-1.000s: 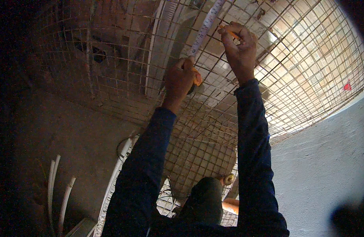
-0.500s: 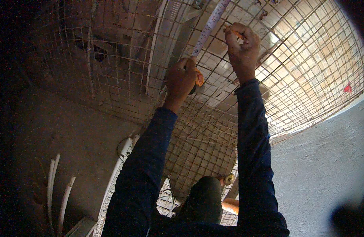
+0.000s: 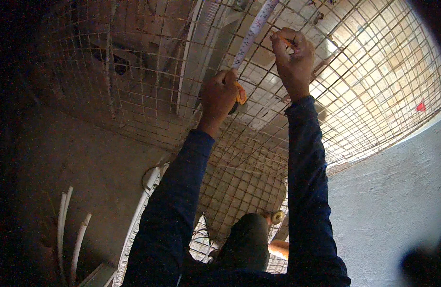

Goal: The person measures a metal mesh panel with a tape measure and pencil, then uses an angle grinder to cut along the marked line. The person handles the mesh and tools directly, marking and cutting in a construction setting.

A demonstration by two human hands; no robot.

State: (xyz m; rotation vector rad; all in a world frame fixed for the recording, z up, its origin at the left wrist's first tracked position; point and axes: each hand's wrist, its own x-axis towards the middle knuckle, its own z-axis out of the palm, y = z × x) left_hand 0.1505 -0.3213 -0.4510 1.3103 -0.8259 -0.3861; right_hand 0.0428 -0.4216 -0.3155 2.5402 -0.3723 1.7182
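My left hand [image 3: 216,97] is closed around a tape measure; its orange and black case [image 3: 240,94] shows beside the palm. The pale blade [image 3: 251,37] runs out from the fingers, up and away over a wire mesh [image 3: 253,184], past the top edge of the view. To the right of the blade, my right hand [image 3: 294,60] pinches a slim orange stick [image 3: 286,44], perhaps a pencil; most of it is hidden by the fingers. Its tip is close to the mesh wires, and I cannot tell whether it touches them.
A rough pale wall [image 3: 388,210] rises at the right. White pipes [image 3: 78,246] stand at the lower left. Below my knee's level, near it, a round brass-coloured disc [image 3: 277,217] shows. A red scrap [image 3: 421,106] lies by the mesh at the far right.
The right hand's fingers have drawn in slightly and tilted the orange stick, with less of its tip showing. My left hand and the tape measure stay nearly still.
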